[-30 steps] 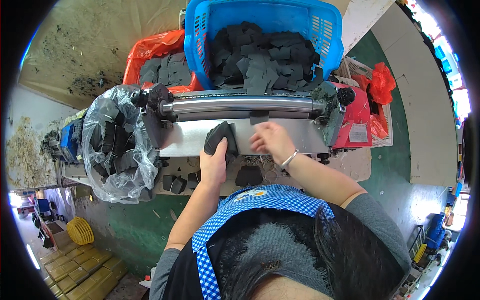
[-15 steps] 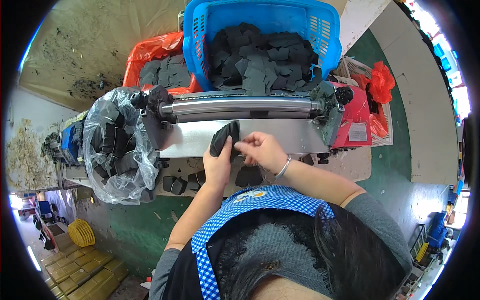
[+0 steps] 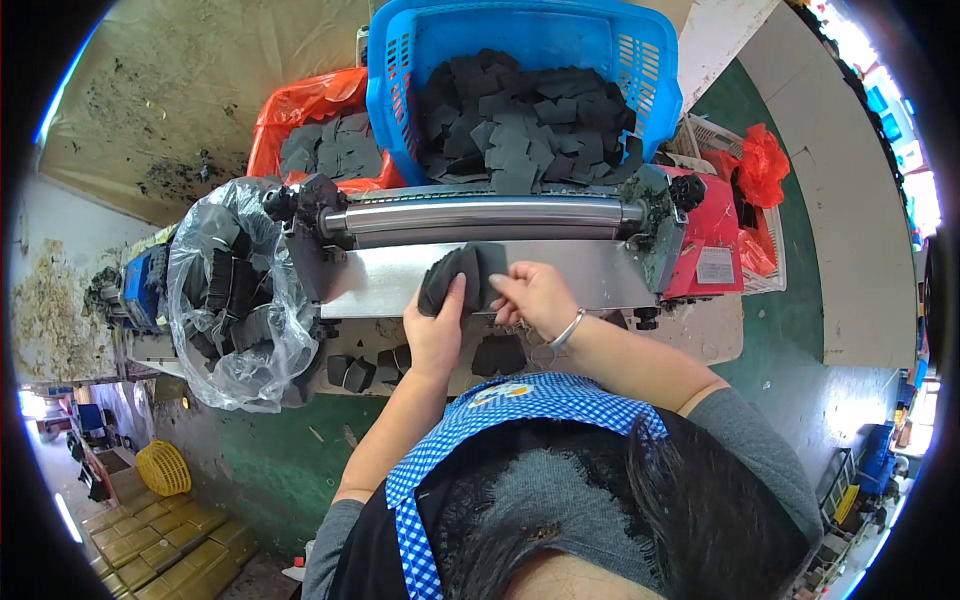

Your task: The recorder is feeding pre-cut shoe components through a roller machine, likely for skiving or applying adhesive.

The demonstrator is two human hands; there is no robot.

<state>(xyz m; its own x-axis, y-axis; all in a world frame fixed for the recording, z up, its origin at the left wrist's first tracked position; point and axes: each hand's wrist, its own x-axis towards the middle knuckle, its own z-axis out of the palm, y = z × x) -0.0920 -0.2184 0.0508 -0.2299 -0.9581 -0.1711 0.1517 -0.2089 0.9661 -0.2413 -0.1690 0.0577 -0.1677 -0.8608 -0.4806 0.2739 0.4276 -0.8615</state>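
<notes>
My left hand [image 3: 434, 332] is closed round a fanned stack of black foam-like pieces [image 3: 447, 277], its thumb pressed across the front. Above the metal feed plate [image 3: 580, 272] of a roller machine, my right hand [image 3: 543, 303] pinches the right edge of one thin black piece [image 3: 490, 262], which overlaps the stack. A bracelet circles the right wrist. Just beyond the plate lies the machine's shiny steel roller [image 3: 480, 212], with both hands on the near side of it.
Behind the roller, a blue basket [image 3: 525, 25] is heaped with black pieces, beside a red bag [image 3: 290, 105] of more. A clear plastic bag [image 3: 195, 340] of black stacks sits left. Several black stacks [image 3: 497, 354] lie below the plate. The red machine housing [image 3: 710, 235] stands right.
My right hand has moved slightly right, and a single black piece now spreads out from the stack toward its fingers. My left hand has stayed nearly in place.
</notes>
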